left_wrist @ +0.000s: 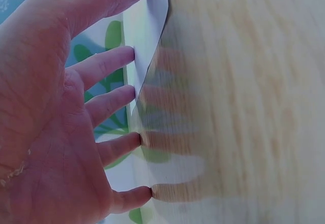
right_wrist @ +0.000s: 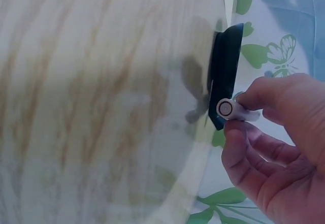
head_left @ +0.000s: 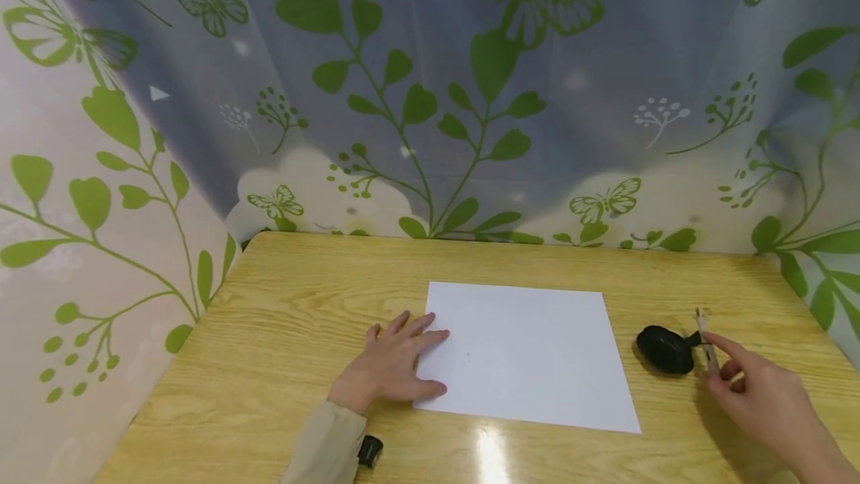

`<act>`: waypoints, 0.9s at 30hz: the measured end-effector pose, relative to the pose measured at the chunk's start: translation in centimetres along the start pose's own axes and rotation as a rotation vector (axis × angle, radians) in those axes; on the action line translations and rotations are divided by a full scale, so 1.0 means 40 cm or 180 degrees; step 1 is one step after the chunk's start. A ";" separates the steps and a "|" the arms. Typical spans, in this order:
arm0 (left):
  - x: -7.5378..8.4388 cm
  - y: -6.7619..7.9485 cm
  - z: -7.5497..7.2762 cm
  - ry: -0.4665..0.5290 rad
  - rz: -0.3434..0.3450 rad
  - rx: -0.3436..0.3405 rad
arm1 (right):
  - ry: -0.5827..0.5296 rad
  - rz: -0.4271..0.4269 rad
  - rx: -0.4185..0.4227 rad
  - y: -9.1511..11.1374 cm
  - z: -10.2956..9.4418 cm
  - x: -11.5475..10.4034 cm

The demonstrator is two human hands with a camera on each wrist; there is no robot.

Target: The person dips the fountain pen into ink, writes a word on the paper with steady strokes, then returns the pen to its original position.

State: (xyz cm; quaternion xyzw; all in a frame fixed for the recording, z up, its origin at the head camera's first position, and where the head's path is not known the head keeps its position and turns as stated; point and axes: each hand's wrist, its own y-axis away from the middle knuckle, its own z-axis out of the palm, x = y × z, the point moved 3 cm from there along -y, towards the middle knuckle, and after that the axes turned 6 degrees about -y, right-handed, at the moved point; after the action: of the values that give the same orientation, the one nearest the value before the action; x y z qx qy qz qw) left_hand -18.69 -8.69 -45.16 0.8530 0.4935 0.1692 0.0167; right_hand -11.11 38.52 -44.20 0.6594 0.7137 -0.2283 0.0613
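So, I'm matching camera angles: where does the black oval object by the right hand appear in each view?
Head: the black oval object lies right of the paper.
Left wrist: not in it.
Right wrist: the black oval object sits right of centre, mostly upper half.
Shared landmark: the wood-grain table.

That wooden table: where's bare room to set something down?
Bare table spreads left of the left hand, and runs between the white paper and the patterned curtain. The right side is crowded: the right hand holds a slim rod beside a black object.
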 end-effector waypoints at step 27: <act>-0.002 -0.004 -0.003 0.0076 -0.0045 0.0000 | -0.0412 -0.0482 0.0560 -0.003 -0.022 -0.096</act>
State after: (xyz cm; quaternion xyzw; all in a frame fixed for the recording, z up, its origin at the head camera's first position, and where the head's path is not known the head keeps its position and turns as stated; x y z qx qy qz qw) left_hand -18.88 -8.69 -45.09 0.8474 0.4996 0.1792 0.0120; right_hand -10.55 35.35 -41.90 0.5903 0.7332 -0.3361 0.0317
